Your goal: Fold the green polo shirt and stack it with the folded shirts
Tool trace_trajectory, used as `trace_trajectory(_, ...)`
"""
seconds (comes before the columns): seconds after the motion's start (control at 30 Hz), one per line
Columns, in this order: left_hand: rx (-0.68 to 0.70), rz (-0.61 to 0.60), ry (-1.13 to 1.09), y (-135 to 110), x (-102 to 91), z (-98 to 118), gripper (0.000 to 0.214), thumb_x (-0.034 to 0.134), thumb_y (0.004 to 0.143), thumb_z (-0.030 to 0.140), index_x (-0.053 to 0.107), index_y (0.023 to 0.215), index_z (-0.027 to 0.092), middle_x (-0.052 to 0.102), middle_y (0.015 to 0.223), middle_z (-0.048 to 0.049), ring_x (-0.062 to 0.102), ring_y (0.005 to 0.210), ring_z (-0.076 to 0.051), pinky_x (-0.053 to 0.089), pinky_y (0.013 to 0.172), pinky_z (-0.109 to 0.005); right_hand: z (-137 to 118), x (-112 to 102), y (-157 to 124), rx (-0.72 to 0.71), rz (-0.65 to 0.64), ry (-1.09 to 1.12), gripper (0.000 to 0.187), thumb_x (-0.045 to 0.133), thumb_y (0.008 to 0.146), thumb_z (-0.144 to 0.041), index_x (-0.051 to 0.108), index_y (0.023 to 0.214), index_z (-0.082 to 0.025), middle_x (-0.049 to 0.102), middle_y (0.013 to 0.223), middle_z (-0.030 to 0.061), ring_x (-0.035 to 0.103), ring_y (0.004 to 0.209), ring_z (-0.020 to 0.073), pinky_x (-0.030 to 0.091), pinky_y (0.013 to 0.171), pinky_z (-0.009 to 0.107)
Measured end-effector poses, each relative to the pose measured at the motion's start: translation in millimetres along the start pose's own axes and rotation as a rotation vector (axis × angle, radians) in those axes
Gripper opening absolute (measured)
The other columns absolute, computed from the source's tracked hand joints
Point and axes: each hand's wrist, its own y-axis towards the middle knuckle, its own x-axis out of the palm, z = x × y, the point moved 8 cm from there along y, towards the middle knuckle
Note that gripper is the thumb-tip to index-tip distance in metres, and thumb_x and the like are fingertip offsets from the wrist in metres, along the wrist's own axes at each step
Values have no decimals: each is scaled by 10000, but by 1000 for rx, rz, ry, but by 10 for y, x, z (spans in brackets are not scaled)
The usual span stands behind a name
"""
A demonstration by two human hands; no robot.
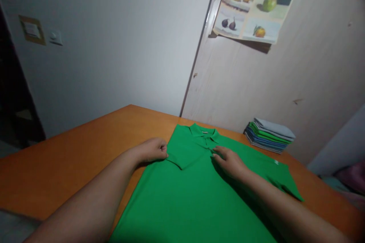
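Note:
A green polo shirt lies front up across the table, its collar toward the wall. The sleeve on the left is folded inward over the chest, while the one on the right stretches out to the side. My left hand is closed at the left edge of the shirt, pinching fabric by the folded sleeve. Over the chest, just below the button placket, is my right hand. Its fingers are apart and hold nothing; whether the fingertips touch the cloth is hard to tell.
On the orange-brown table, a stack of folded clothes stands at the back right. Behind are a white wall and a pale panel bearing a fruit poster. Pinkish fabric shows at the far right.

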Motion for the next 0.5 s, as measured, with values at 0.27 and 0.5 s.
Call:
trace_trajectory(0.27,154,185,255,-1,-130,336,225,553,813,399,666,788,206,659,779,-31,576,740,-207,337,619,-276,1338,-1480,-307,473,471,-44,251,603,834,-325,757,992,-205,768,1051,86,671,1015,265,498,877,351)
trace_trajectory(0.5,200,92,347,88,86,381,289,506,876,452,664,835,214,676,840,-53,600,791,-236,365,653,-295,2169,-2064,-990,803,584,-69,155,653,757,-247,614,614,-203,640,630,75,642,750,251,441,652,337)
